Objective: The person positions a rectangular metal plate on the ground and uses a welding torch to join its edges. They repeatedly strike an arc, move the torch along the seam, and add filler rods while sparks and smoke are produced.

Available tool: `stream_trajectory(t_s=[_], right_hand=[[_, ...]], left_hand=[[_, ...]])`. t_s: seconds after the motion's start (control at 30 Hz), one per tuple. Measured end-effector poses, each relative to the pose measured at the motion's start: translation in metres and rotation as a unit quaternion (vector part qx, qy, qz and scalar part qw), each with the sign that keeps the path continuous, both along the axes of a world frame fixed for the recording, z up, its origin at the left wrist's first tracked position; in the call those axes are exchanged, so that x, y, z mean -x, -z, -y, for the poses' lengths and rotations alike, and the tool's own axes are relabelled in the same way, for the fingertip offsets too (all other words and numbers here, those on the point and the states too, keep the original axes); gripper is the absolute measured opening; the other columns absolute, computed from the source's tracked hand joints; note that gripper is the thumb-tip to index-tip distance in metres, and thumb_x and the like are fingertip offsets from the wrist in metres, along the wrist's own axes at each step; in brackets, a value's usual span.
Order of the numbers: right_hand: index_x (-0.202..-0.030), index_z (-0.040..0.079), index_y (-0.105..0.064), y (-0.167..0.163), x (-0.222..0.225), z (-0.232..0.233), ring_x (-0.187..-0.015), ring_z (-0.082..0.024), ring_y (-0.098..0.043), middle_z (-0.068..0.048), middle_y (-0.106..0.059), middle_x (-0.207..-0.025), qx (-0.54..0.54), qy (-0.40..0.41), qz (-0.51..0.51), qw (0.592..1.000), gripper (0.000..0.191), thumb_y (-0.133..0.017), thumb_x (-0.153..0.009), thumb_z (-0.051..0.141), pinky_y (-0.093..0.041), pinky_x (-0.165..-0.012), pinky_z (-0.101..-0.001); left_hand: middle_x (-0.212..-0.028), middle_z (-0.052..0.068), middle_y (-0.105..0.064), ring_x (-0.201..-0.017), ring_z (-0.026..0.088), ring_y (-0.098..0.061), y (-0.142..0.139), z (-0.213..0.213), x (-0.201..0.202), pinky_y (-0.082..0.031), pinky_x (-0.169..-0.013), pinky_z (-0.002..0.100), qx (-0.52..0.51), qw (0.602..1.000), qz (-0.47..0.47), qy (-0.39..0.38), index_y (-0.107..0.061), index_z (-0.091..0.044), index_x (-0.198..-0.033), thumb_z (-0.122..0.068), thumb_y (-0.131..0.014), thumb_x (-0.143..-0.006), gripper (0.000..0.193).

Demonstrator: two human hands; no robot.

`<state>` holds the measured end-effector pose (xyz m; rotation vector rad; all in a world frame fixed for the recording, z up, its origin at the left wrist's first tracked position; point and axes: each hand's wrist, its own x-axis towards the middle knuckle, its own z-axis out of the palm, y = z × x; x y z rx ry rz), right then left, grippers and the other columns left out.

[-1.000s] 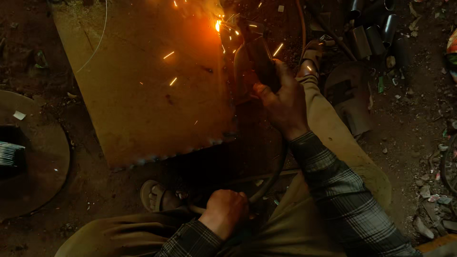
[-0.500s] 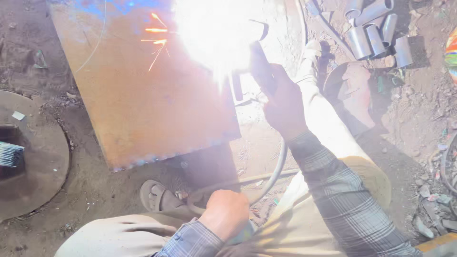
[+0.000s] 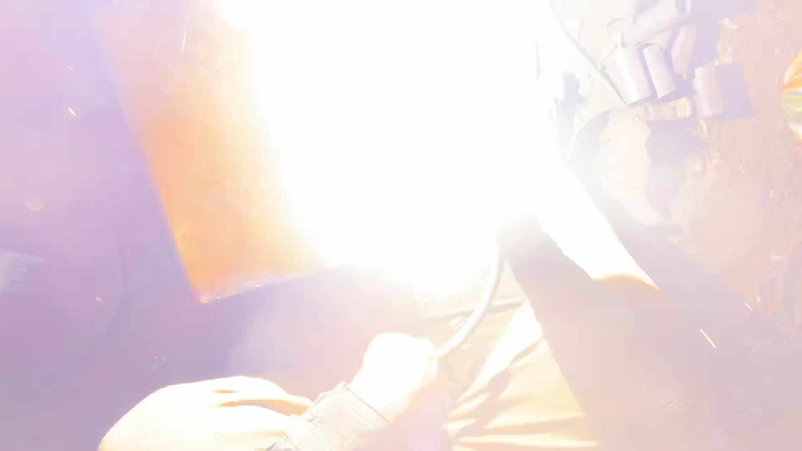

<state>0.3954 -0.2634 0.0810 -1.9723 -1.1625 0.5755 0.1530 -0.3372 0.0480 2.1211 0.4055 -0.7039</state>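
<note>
- Left grip: the left hand is curled shut around a dark cable, low in the middle, just above the lap.
- Right grip: the right hand is lost in the white glare; only its forearm and sleeve show, reaching up toward the light, so whether it is closed on anything cannot be told.
- From the left hand, the cable rises in a curve toward the glare, where its upper end vanishes.
- An orange-brown metal sheet lies flat on the ground at left, its right part washed out by the light.
- Several short grey pipe pieces lie together at upper right, well apart from both hands.
- Tan trousers fill the bottom, under the left hand and beside the right sleeve.
</note>
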Motion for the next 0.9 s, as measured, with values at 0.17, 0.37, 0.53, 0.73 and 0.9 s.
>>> stream_trajectory(t_s=[0.17,0.37,0.53,0.73,0.9], right_hand=[[-0.143,-0.005,-0.051,-0.013,-0.001,-0.003,-0.117,-0.027,-0.069,-0.021,-0.068,-0.129,0.042,0.011,0.028,0.999,0.057,-0.070,-0.095,0.018,-0.055,-0.099,-0.0361],[-0.140,-0.003,-0.054,-0.017,0.005,-0.005,-0.110,-0.025,-0.074,-0.016,-0.075,-0.120,0.051,0.018,0.001,0.999,0.055,-0.069,-0.092,0.019,-0.056,-0.094,-0.0345],[-0.137,-0.002,-0.057,-0.002,-0.002,0.001,-0.109,-0.024,-0.075,-0.016,-0.075,-0.118,0.050,0.018,0.019,0.998,0.053,-0.070,-0.090,0.018,-0.056,-0.094,-0.0338],[-0.127,0.005,-0.063,0.022,-0.012,0.003,-0.103,-0.027,-0.072,-0.013,-0.073,-0.112,-0.058,-0.103,0.036,0.992,0.036,-0.068,-0.092,0.011,-0.058,-0.092,-0.0353],[-0.139,0.007,-0.060,0.015,-0.006,0.010,-0.098,-0.024,-0.069,-0.013,-0.067,-0.117,-0.020,-0.056,0.110,0.992,0.046,-0.069,-0.095,0.018,-0.057,-0.083,-0.0353]], left_hand=[[-0.085,0.013,-0.073,-0.077,0.028,-0.074,-0.006,-0.004,-0.004,-0.057,-0.058,0.043,-0.023,0.991,-0.022,0.133,-0.066,0.003,-0.103,-0.022,-0.051,-0.101,0.029],[-0.082,0.012,-0.074,-0.079,0.028,-0.073,-0.004,0.002,0.001,-0.055,-0.062,0.041,-0.056,0.994,0.038,0.088,-0.069,0.000,-0.097,-0.016,-0.051,-0.098,0.024],[-0.083,0.012,-0.074,-0.078,0.028,-0.074,0.001,0.005,0.002,-0.056,-0.061,0.041,-0.063,0.992,0.039,0.100,-0.070,-0.001,-0.097,-0.017,-0.052,-0.096,0.023],[-0.083,0.014,-0.073,-0.080,0.031,-0.074,-0.002,0.003,-0.001,-0.057,-0.065,0.045,-0.030,0.997,0.003,0.066,-0.071,-0.003,-0.094,-0.019,-0.056,-0.094,0.022],[-0.086,0.018,-0.073,-0.084,0.036,-0.074,-0.005,-0.003,-0.005,-0.058,-0.070,0.047,0.016,0.997,-0.059,0.042,-0.073,-0.004,-0.094,-0.021,-0.062,-0.091,0.020]])
